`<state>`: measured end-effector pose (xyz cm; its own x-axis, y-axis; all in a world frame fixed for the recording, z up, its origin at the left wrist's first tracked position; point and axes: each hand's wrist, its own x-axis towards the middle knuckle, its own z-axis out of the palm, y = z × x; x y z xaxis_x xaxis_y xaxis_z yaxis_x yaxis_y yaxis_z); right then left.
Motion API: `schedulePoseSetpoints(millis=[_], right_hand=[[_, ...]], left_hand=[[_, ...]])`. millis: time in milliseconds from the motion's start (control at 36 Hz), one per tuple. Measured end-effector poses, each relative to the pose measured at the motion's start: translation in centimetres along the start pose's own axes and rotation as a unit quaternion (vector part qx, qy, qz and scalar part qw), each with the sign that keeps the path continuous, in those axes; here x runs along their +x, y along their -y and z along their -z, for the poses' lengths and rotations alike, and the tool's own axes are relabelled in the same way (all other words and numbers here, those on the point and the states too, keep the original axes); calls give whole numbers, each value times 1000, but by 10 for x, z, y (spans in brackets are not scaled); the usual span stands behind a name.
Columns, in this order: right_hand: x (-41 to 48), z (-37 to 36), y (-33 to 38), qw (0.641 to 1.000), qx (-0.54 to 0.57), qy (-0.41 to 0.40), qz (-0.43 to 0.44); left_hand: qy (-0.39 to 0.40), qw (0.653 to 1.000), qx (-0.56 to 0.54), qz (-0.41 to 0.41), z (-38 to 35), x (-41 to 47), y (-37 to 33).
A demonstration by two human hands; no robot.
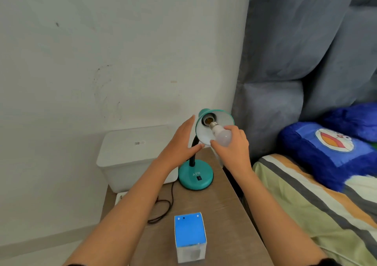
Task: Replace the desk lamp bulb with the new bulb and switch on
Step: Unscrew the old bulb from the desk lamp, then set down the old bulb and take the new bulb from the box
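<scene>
Your table carries everything here, so take it as the landmark. Right of the table lies the bed, with a blue pillow at its head. Left of the table, against the wall, stands a white bin. At the table's far end stands the teal lamp, its shade tilted up toward you, its socket bare. A black cord trails from the lamp base across the table's left side. At the table's near end stands a blue box, upright. Your left hand is flat and spread, fingers straight, thumb touching the shade's lower rim, clasping nothing. Your right hand grasps the bulb by its globe, above the table's far end; its screw cap points at the socket, just short of it.
</scene>
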<state>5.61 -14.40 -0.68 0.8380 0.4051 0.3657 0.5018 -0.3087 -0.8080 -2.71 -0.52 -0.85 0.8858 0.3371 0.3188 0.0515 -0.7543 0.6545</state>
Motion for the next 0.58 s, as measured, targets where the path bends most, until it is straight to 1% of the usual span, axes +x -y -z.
schedulePoseSetpoints(millis=[83, 167, 250, 361, 444, 528, 583], right_hand=[[-21, 4, -9, 1000, 3, -5, -8], [-47, 0, -26, 1000, 2, -12, -19], [-77, -7, -46, 999, 3, 1, -52], [-118, -19, -79, 994, -11, 34, -100], [-145, -28, -98, 986, -22, 78, -145], [-165, -35, -110, 978, -20, 109, -179], [-174, -38, -114, 972, -14, 120, -201]], left_hand=[[18, 997, -34, 62, -6, -33, 6], [46, 994, -33, 92, -17, -76, 10], [63, 990, -31, 121, -32, -122, 16], [74, 980, -51, 178, -55, -169, 31], [71, 971, -78, 213, -70, -189, 32], [78, 963, -114, 232, -82, -200, 32], [69, 962, -123, 236, -86, -203, 34]])
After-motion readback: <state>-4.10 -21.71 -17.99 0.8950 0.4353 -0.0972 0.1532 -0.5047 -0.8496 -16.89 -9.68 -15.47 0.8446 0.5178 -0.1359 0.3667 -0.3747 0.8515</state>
